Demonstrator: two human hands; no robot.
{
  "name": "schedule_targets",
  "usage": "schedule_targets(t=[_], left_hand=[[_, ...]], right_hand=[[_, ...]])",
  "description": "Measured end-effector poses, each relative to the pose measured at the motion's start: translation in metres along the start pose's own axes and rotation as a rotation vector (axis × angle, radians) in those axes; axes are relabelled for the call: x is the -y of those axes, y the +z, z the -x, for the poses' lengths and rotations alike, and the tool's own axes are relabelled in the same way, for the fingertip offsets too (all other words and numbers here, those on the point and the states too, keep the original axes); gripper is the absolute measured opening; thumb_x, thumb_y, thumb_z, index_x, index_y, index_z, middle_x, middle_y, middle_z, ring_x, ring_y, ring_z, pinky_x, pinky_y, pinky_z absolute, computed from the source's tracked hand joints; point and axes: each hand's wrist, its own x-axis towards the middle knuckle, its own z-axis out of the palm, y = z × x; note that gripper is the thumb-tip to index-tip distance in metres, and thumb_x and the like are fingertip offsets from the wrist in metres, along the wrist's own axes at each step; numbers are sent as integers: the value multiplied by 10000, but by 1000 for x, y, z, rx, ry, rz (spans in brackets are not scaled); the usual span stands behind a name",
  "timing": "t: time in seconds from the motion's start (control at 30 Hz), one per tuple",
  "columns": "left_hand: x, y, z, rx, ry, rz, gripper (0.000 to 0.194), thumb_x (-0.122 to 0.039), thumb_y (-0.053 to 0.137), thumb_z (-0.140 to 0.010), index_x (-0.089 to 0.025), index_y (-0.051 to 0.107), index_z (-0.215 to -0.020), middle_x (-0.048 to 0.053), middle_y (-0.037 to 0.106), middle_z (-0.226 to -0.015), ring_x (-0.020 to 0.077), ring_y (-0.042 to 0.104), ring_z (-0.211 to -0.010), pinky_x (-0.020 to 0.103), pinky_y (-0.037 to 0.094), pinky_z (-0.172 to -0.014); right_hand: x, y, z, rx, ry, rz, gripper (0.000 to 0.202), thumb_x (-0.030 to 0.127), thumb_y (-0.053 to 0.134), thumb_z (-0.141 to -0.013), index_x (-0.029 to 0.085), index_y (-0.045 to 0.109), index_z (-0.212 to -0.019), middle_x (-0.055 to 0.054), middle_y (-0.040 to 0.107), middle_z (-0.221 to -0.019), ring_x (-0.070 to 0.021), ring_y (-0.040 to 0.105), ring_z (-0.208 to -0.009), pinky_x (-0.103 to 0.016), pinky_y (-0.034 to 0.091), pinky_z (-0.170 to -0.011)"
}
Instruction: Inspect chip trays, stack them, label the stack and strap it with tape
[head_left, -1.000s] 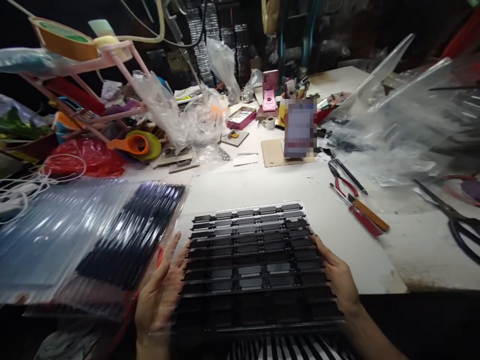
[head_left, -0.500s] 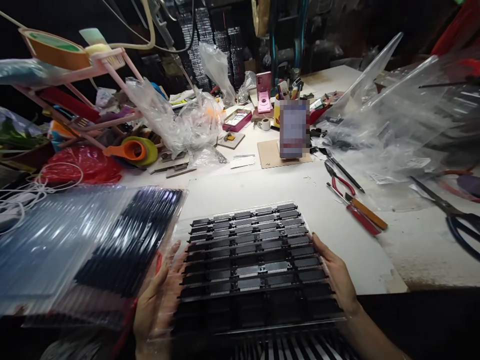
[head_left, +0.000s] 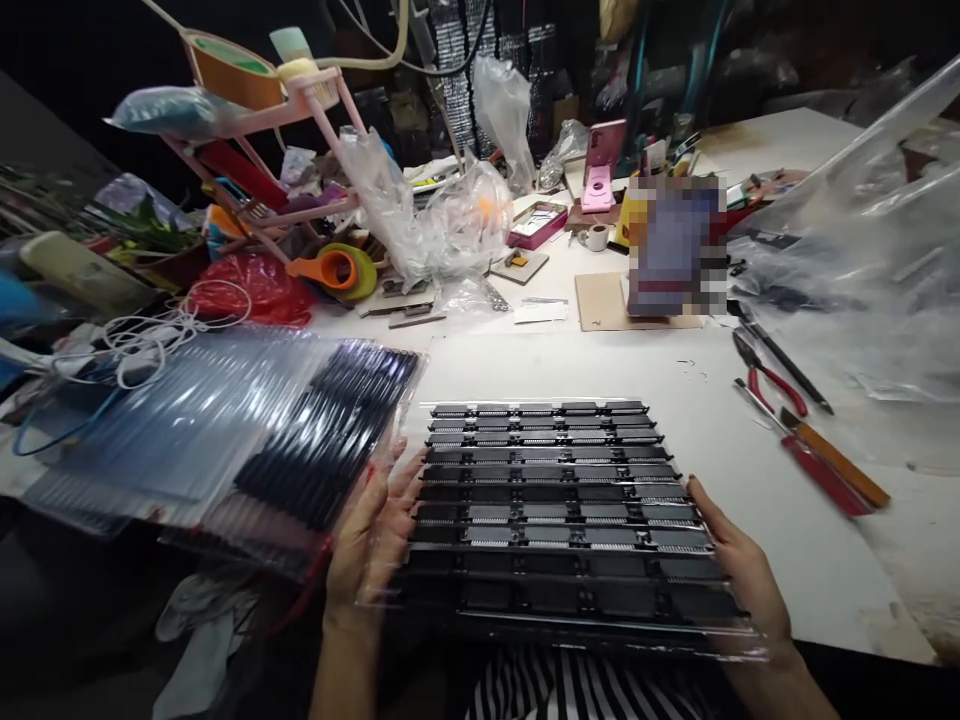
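Observation:
A clear plastic tray [head_left: 555, 500] with rows of black comb-edged parts is held level above the near edge of the white table. My left hand [head_left: 379, 530] grips its left side, seen partly through the clear plastic. At the tray's right edge, my right hand [head_left: 742, 560] holds on, thumb on top and fingers underneath out of sight. Left of the tray lies a stack of clear trays [head_left: 330, 430], the upper one with black parts showing through.
Red-handled pliers [head_left: 769, 375], a red tool and scissors-like items lie at the right. Plastic bags [head_left: 450, 210], a pink rack [head_left: 300, 110] and white cables [head_left: 150, 340] stand or lie at the back left. Brown card [head_left: 604, 300] lies mid-table.
The view has swung left, so the table items appear farther right. Both hands still hold the tray, which appears a little farther right in the picture.

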Motion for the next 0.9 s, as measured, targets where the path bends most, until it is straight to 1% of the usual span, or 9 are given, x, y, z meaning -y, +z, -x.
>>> schedule_targets(t=[0.13,0.23,0.33,0.47,0.57,0.67,0.73,0.8,0.9], left_hand=[[3,-2,0,39,42,-43,461,-215,427,-923,-179,368,-1379,147,505,-1323,217,575,-1090,308,507,-870],[4,-6,0,71,47,-45,452,-211,427,-926,-171,373,-1373,151,509,-1316,198,599,-1040,299,514,-847],[4,-9,1,88,47,-43,444,-213,437,-924,-163,382,-1362,155,501,-1323,188,610,-1010,299,516,-836],[5,-11,2,100,46,-27,457,-220,467,-910,-150,383,-1354,166,496,-1325,207,587,-1064,319,500,-872],[6,-13,1,105,46,-18,449,-221,478,-905,-141,398,-1340,171,502,-1318,213,577,-1088,331,476,-913],[5,-14,0,96,40,-23,435,-210,474,-905,-128,408,-1327,177,517,-1301,219,575,-1092,335,471,-917],[4,-14,-1,91,35,-29,422,-206,465,-909,-123,414,-1319,178,528,-1288,217,585,-1076,336,477,-907],[2,-14,-1,84,29,-35,400,-200,454,-914,-123,428,-1306,173,546,-1269,204,608,-1032,329,489,-886],[1,-13,-2,66,23,-43,372,-181,444,-916,-116,455,-1282,161,574,-1237,181,623,-999,303,491,-883]], right_hand=[[3,6,5,-180,-93,129,349,-33,623,-704,298,721,-754,159,703,-841,-46,672,-633,-33,521,-547],[2,-2,3,-213,-194,245,381,-61,613,-660,290,721,-760,176,685,-920,-34,659,-855,24,479,-618],[-1,-9,1,-238,-295,364,293,33,651,-684,307,722,-761,193,647,-1031,-29,474,-1182,49,408,-797],[-2,-6,7,-307,-200,413,172,243,711,-707,403,707,-773,220,627,-1072,-66,344,-1281,-57,304,-1019],[-1,3,14,-182,-74,348,131,394,677,-736,424,699,-861,168,644,-1087,-113,362,-1277,-170,348,-1053],[-1,12,18,-12,-17,235,400,567,539,-777,412,602,-1141,89,594,-1207,-204,416,-1252,-382,411,-1045],[-1,16,20,68,2,172,493,604,477,-795,429,498,-1255,70,542,-1277,-225,420,-1249,-455,404,-1037],[-1,17,22,129,16,132,487,584,474,-811,462,450,-1282,74,508,-1311,-217,415,-1255,-458,392,-1042],[-2,17,25,115,-5,141,440,544,498,-822,480,475,-1256,92,481,-1331,-179,407,-1262,-369,402,-1041]])
